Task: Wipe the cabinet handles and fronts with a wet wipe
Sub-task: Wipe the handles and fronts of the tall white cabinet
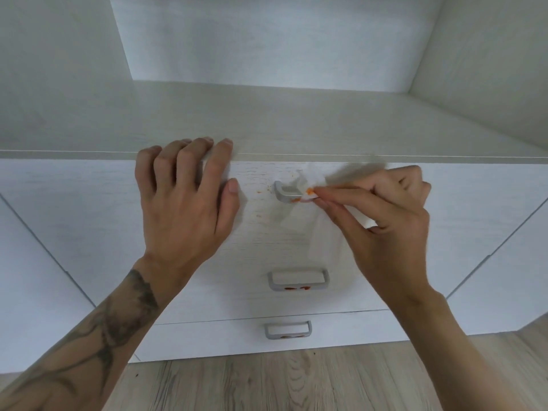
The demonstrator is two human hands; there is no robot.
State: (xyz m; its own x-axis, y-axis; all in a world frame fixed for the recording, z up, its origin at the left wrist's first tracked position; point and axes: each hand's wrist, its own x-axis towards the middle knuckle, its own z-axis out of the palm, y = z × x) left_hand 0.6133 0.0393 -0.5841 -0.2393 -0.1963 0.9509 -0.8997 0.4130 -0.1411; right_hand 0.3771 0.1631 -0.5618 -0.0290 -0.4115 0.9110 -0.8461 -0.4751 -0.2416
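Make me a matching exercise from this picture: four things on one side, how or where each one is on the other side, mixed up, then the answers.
Column one:
1. left hand
2. right hand
3. top handle
4. middle handle

Column two:
A. orange smears on its lower bar, nothing touching it
B. pinches the wet wipe
C. rests on the top edge of the cabinet
D. has the wipe pressed against its right end

Pairs: 1-C, 2-B, 3-D, 4-A
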